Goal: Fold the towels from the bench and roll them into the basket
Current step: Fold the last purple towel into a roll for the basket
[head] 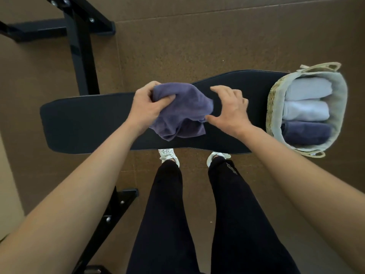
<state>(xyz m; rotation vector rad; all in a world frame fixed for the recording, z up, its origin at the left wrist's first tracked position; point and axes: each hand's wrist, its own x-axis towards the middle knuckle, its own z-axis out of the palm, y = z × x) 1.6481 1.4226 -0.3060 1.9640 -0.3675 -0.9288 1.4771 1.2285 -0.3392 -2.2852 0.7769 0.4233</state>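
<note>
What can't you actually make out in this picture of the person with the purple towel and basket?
Head view only:
1. The left hand bunches the purple towel, hiding how far it is folded.
2. The right hand is beside the towel's edge: touching or apart, cannot tell.
3. Three rolled towels hide the bottom of the basket.
4. The bench frame is cut off by the top and bottom edges.
</note>
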